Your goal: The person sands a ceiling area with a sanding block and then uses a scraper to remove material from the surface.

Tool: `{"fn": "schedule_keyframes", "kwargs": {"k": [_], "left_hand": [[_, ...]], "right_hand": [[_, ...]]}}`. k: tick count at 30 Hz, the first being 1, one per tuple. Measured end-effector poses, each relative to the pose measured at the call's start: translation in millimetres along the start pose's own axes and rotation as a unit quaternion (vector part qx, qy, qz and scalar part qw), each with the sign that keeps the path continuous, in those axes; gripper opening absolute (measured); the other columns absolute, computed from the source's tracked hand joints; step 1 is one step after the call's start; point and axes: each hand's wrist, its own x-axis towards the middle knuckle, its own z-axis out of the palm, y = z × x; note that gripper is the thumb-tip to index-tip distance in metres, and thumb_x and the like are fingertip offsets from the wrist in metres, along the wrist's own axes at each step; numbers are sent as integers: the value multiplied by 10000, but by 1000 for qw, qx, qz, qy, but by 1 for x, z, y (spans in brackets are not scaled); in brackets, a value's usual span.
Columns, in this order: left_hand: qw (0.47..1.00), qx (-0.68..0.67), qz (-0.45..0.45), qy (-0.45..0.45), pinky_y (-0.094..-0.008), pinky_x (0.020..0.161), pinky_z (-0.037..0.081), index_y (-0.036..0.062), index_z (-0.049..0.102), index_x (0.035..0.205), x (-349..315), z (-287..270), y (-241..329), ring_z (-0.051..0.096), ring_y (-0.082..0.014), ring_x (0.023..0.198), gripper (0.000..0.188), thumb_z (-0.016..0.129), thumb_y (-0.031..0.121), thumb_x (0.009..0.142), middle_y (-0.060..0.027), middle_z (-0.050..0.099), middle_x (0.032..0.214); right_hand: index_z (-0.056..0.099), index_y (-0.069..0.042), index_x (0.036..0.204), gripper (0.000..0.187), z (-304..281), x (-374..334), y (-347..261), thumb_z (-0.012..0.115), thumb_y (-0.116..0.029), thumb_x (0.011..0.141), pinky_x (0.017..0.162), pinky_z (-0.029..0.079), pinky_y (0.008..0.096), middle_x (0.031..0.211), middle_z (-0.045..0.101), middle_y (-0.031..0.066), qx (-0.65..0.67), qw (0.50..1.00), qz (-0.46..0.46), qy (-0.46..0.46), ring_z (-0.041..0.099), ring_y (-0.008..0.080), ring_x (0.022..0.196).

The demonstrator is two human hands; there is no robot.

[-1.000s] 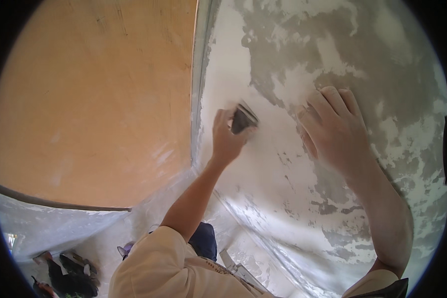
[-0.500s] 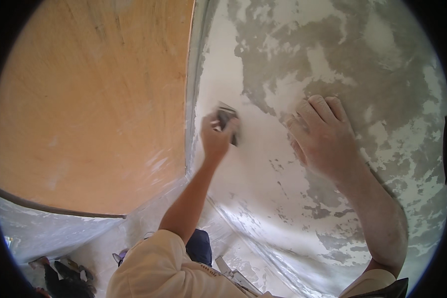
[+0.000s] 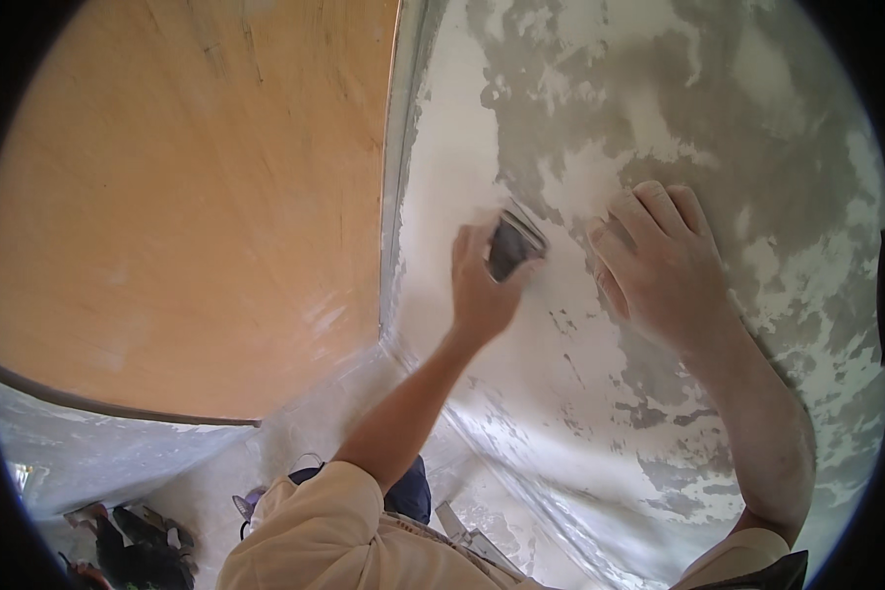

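Note:
My left hand grips a small dark sanding block, its fingers on one side and the thumb on the other. The block is against a pale, patchily plastered wall, and its edges are a little blurred by motion. Farther right, my right hand lies on the same wall with its fingers stretched upward and slightly bent. I see nothing held in it, and white dust coats the hand and forearm. Grey patches show through the white layer around both hands.
To the left stands a large orange-brown wooden panel, with a grey strip between it and the wall. Below lies a dusty floor. Dark items lie at the lower left, and a pale metal piece shows beside my body.
My left hand has moved right along the wall with the sanding block, closer to my right hand. The whole view has shifted slightly; my right hand stays on the wall.

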Motion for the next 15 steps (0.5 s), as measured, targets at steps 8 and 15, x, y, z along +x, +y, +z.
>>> {"fn": "schedule_keyframes", "kwargs": {"k": [8,15], "left_hand": [[994,-40,-100,-1,-386,889,532,8,634,1429,26,-11,-49,648,-250,1178,658,901,219,866,-101,647,1245],[967,-163,-175,89,-390,967,528,11,646,1418,50,2,-49,626,-235,1184,646,914,246,880,-99,651,1274]], "right_hand": [[742,-62,980,254,8,-5,-5,781,-189,763,952,496,431,1068,668,85,2,1000,-15,-23,616,266,1085],[746,-62,972,251,1,-1,-6,785,-194,762,969,499,435,1061,672,90,-1,1000,-13,-23,621,273,1094]]}}
